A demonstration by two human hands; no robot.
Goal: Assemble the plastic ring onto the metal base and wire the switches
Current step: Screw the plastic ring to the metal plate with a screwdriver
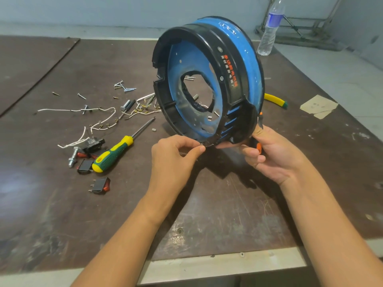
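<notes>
Table (228, 204) – two loose switches (99, 185), perhaps more.

arms: two, bare to elbow | sleeves: not visible | left grip (176, 154), right grip (275, 156): ungloved

Open tabletop (217, 214) at six o'clock, between and below both forearms; bare dark board at nine o'clock beyond the clutter; blocked at ten o'clock by loose screws (124, 86), white wires (97, 117), a yellow-green screwdriver (116, 152) and rocker switches (100, 184); blocked at twelve o'clock by the upright blue base (176, 79) with its black ring (230, 65); bottle (270, 30) at one o'clock; yellow tube (275, 100) and paper scrap (319, 105) at two o'clock.
</notes>
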